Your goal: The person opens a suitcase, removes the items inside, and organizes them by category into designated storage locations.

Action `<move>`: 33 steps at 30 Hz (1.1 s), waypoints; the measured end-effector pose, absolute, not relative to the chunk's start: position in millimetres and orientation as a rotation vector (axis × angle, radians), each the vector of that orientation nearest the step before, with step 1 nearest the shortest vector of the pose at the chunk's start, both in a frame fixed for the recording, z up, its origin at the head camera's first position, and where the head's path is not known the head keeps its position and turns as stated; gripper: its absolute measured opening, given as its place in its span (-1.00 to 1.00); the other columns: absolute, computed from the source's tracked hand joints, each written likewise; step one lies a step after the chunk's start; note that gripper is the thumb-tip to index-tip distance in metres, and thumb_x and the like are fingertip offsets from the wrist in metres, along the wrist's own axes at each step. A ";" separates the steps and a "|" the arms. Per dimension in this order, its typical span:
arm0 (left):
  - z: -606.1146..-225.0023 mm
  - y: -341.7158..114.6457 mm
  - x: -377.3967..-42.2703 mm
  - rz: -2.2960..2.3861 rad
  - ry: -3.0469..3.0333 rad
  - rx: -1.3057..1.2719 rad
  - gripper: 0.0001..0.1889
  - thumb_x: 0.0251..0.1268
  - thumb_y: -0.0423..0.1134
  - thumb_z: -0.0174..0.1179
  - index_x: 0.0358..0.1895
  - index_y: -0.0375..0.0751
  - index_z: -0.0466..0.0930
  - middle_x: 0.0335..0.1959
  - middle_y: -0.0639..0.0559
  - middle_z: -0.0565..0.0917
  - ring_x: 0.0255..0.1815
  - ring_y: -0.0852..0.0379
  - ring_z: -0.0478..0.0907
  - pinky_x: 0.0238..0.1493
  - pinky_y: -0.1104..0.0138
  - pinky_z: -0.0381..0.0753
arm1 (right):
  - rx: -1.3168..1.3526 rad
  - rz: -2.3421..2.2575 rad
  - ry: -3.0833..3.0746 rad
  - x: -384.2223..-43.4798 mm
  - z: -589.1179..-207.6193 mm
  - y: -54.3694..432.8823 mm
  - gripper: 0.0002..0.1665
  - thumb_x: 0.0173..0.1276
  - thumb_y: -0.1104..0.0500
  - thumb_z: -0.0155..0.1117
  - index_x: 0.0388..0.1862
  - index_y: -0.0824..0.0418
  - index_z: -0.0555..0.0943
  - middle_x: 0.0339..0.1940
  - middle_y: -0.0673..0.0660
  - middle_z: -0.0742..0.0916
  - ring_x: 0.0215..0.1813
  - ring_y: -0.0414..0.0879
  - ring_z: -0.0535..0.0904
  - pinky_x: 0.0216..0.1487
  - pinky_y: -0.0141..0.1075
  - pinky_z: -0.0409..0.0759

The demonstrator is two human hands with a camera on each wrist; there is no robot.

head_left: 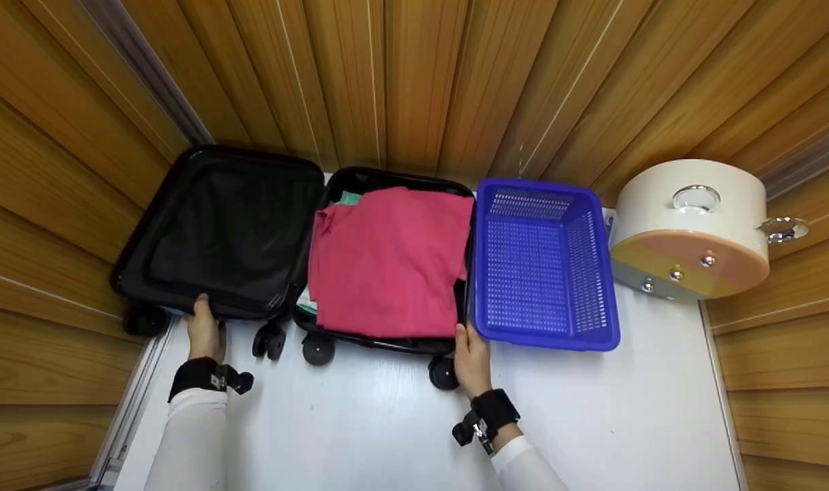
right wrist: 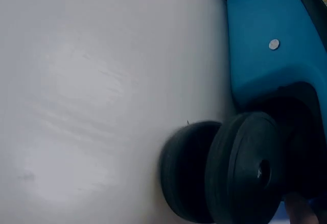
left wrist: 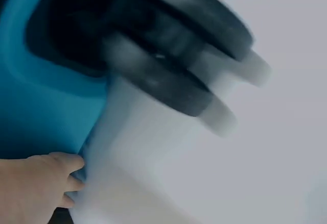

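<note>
Suitcase [head_left: 223, 232] lies open along the back edge of the surface [head_left: 373, 423], left hand [head_left: 204, 332] and right hand [head_left: 473, 358] pinching its near rim

A: Any room to reach through?
B: Yeah, over the white tabletop [head_left: 359, 423] between the sleeves [head_left: 192, 436]. The suitcase [head_left: 230, 232] has wheels [head_left: 318, 350] poking out in front tho.
A: And right of it?
B: Tight, the blue basket [head_left: 547, 340] is just beside it. Wood panels [head_left: 414, 82] block the back.

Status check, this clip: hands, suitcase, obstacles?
Left hand grips left half of open suitcase. Right hand at its near right corner. Pink cloth in right half. Blue basket crowds right side.
</note>
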State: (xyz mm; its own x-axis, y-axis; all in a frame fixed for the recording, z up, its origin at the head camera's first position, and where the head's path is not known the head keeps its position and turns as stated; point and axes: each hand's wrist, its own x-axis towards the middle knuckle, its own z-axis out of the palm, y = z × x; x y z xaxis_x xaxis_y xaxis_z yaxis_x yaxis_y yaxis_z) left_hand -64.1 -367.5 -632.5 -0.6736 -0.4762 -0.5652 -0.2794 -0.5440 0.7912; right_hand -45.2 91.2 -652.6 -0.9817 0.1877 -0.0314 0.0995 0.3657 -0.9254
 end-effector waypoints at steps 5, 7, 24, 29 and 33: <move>-639.0 -362.6 -59.8 -2.340 -1.396 1.257 -0.10 0.62 0.20 -0.33 0.63 -0.06 -0.73 0.74 -0.02 -0.30 0.70 0.14 -0.25 0.64 0.33 -0.20 | -0.299 1.746 -2.538 -43.8 -653.5 89.5 -0.49 0.66 0.21 0.05 0.43 0.50 0.45 0.36 0.47 0.58 0.47 0.33 0.42 0.50 0.12 0.35; -639.2 -361.1 -59.5 -2.323 -1.388 1.289 -0.11 0.62 0.22 -0.35 0.64 -0.07 -0.70 0.74 -0.01 -0.28 0.70 0.14 -0.23 0.64 0.32 -0.18 | -0.301 1.758 -2.542 -43.8 -653.3 89.8 -0.49 0.67 0.21 0.05 0.44 0.49 0.45 0.37 0.46 0.57 0.48 0.32 0.41 0.51 0.11 0.33; -598.8 -306.9 -52.9 -1.988 -1.547 1.242 -0.13 0.56 -0.17 -0.09 0.70 -0.12 -0.46 0.73 -0.01 -0.26 0.69 0.22 -0.27 0.59 0.47 -0.13 | -0.240 1.747 -2.716 -33.3 -633.9 117.8 -0.43 0.67 0.04 0.09 0.49 0.34 0.46 0.11 0.33 0.75 0.03 0.10 0.67 0.21 -0.08 0.60; -581.4 -267.8 -42.4 -1.716 -1.714 1.088 -0.11 0.46 -0.27 0.01 0.71 -0.17 -0.30 0.72 -0.05 -0.34 0.70 0.13 -0.38 0.60 0.36 -0.14 | -0.079 1.766 -2.587 -20.5 -624.1 147.9 -0.61 0.64 0.19 0.14 0.26 0.38 0.65 0.02 0.27 0.81 0.05 0.07 0.76 0.11 -0.34 0.68; -581.2 -225.9 -41.1 -1.437 -1.904 0.664 -0.15 0.27 -0.52 0.10 0.65 -0.34 0.03 0.68 -0.19 -0.05 0.69 -0.06 -0.13 0.63 0.22 -0.06 | -0.124 1.757 -2.436 -17.3 -616.6 177.3 -0.71 0.62 0.32 0.12 0.09 0.44 0.70 -0.06 0.31 0.82 -0.07 0.04 0.80 -0.01 -0.38 0.72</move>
State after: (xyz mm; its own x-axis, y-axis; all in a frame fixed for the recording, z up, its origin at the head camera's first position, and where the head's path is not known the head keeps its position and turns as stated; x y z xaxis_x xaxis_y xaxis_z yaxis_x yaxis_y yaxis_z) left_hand -41.1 -225.9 -581.2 -0.6583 -0.7267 0.1963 -0.0104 0.2695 0.9629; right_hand -17.3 177.3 -616.6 -0.9874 0.1455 0.0616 -0.0125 0.3168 -0.9484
